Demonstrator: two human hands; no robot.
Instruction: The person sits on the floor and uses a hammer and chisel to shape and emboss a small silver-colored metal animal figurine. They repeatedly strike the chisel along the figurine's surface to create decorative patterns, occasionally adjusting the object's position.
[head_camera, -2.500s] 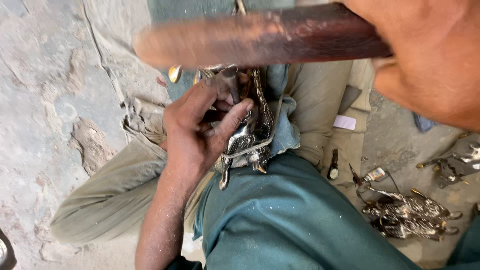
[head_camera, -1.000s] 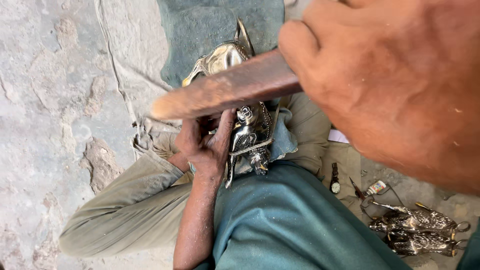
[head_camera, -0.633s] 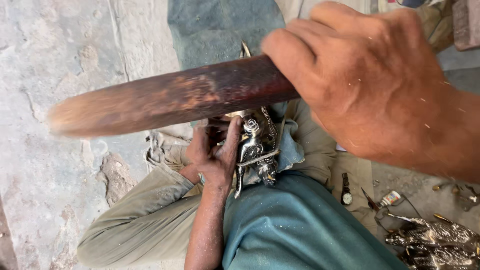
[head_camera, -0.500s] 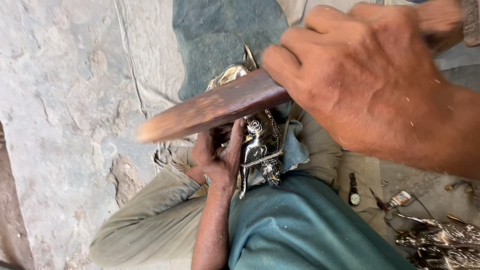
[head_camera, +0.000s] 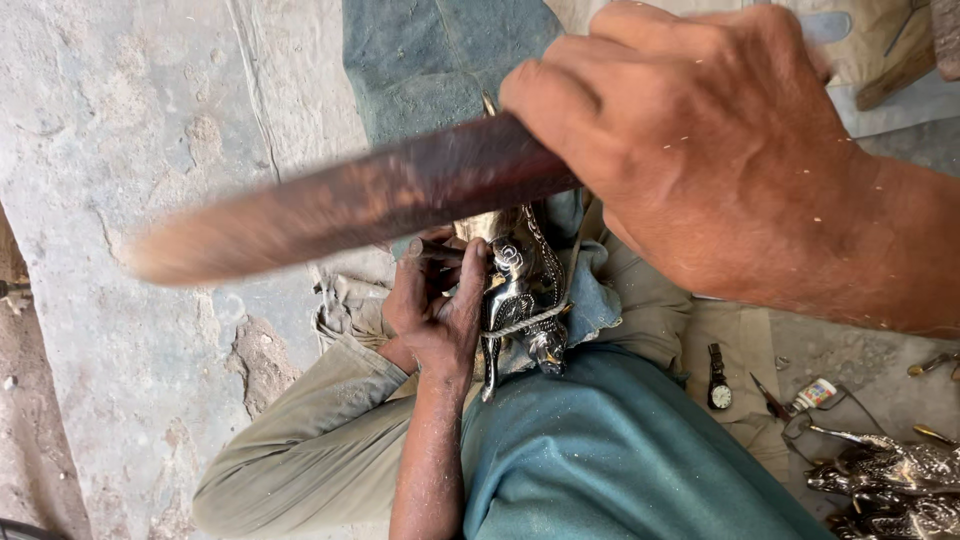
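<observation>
Right hand (head_camera: 700, 150): we grip the dark wooden mallet (head_camera: 360, 205) tight, long axis running left, tip blurred.
Left hand (head_camera: 440, 310): we clasp the silvery metal figure (head_camera: 515, 290) on the lap; it seems to pinch a small tool.
Relation: figure lies directly below the mallet, left hand nearer.

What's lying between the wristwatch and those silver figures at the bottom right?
In the head view, a small white tube and a thin tool lie on the floor between the wristwatch and the silver figures.
</observation>
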